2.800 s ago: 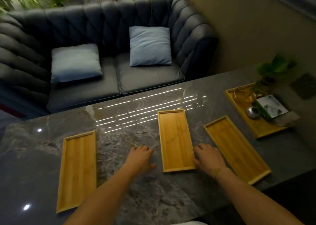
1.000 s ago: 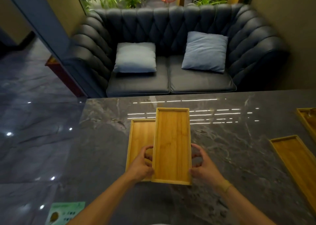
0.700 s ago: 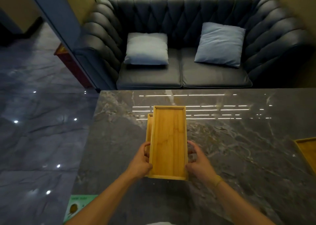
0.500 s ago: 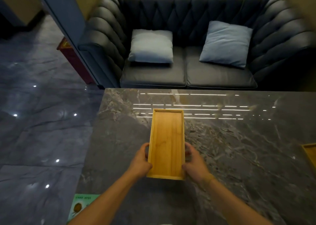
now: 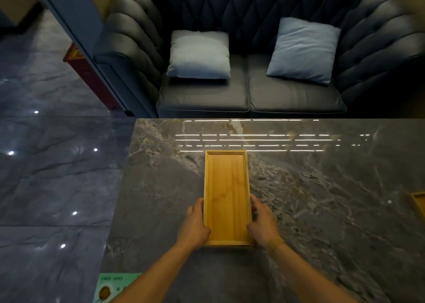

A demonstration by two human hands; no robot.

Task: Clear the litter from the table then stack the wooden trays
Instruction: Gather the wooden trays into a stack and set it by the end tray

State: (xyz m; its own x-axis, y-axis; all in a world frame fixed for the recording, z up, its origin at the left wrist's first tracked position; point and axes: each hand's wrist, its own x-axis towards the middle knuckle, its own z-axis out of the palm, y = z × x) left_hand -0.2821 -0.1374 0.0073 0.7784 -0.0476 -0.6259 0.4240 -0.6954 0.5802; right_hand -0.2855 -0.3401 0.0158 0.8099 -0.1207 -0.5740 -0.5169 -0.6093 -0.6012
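A long wooden tray (image 5: 226, 196) lies on the grey marble table (image 5: 310, 210), near its left end, set squarely over a second tray that is almost wholly hidden beneath it. My left hand (image 5: 194, 225) grips the top tray's left edge near the front corner. My right hand (image 5: 262, 222) grips its right edge opposite. The corner of another wooden tray (image 5: 419, 205) shows at the far right edge of the view.
A dark tufted sofa (image 5: 248, 95) with two pale blue cushions stands just behind the table's far edge. A green printed card (image 5: 112, 287) lies at the table's front left corner. Glossy dark floor (image 5: 53, 176) lies beyond the table's left edge.
I lifted the middle tray with both hands, carried it left and lowered it onto the left tray. The lower tray, earlier showing at the left side, is now covered.
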